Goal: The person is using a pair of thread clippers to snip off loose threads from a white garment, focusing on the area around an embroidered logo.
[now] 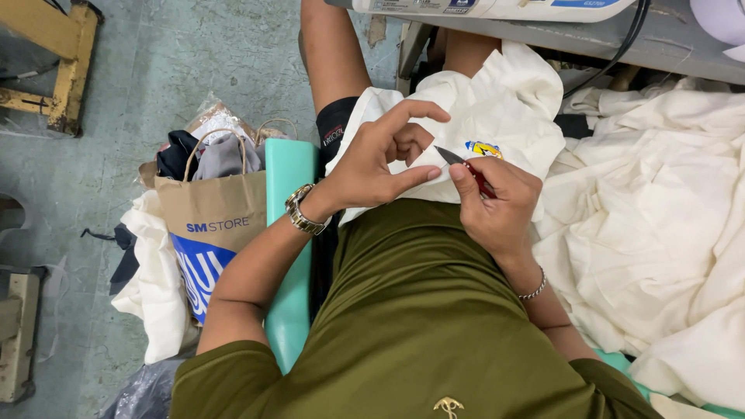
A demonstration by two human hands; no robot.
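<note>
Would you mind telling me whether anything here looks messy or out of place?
Cream fabric lies heaped in a crumpled pile beside the person, and clothes bulge from the paper bag on the floor. Nothing looks damaged or spilled.

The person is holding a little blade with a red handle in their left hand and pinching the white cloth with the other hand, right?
Not quite. The head view shows the blade in the right hand; the left hand pinches the white cloth.

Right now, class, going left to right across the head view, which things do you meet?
Yellow wooden frame → brown paper bag → wristwatch → left hand → small blade → right hand → heap of cream cloth.
</note>
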